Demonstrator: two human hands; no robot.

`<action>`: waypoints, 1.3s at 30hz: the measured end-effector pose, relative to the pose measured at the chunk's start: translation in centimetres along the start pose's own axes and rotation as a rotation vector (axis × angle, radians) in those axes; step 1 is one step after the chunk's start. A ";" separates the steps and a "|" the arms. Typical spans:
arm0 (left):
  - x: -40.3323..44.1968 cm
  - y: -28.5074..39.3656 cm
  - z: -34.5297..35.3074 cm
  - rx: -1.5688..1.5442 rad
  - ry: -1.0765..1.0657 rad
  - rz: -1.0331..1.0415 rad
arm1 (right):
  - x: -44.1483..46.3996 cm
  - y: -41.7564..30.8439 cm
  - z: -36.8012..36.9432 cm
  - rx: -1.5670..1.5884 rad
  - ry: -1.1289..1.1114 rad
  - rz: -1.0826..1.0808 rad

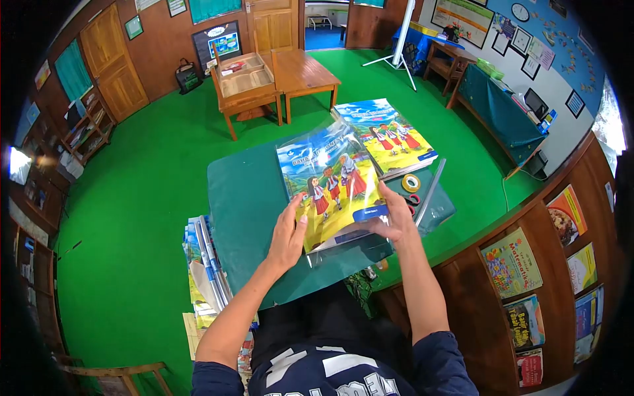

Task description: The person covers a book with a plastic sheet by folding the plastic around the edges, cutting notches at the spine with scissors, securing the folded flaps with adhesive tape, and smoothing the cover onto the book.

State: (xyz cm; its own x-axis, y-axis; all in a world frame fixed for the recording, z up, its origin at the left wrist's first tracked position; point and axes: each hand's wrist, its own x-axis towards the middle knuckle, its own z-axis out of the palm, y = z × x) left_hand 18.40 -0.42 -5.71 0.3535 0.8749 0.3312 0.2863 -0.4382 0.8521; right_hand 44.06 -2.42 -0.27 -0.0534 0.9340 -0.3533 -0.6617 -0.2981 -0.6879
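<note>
A textbook [330, 188] with a picture of schoolchildren on its cover is between my hands, wrapped in clear plastic film that juts past its edges. My left hand [288, 232] grips the lower left side, thumb and fingers against the cover. On the lower right side my right hand [397, 214] holds it, the thumb at the edge and the other fingers partly under the film. Behind lies a stack of matching textbooks [389, 137]. Beside my right hand are a roll of tape [411, 183], red-handled scissors [413, 200] and a long, thin grey strip [432, 190].
The green-topped table [241, 198] stands before me. Left of it is a pile of books with plastic rolls [210, 261]. A wooden book rack [462, 290] rises close on the right. Wooden desks [306, 69] stand ahead, with a white tripod stand [398, 59] farther right.
</note>
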 end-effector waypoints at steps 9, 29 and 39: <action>-2.3 2.7 -1.5 -0.174 -0.109 -0.075 | -0.2 6.6 2.0 0.168 -0.310 0.113; -8.0 5.0 -1.8 -0.727 0.371 -0.446 | -3.6 12.7 6.7 -1.554 -0.246 -0.918; -10.1 2.1 -3.6 -1.311 0.295 -0.640 | -3.6 13.9 7.5 -1.880 -0.194 -0.940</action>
State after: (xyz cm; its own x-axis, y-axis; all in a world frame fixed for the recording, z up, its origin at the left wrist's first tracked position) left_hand 12.22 -9.41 -5.73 0.2457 0.9218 -0.2998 -0.7229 0.3803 0.5770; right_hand 29.47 -8.41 -3.82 -0.3736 0.8526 0.3655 0.8297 0.4833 -0.2794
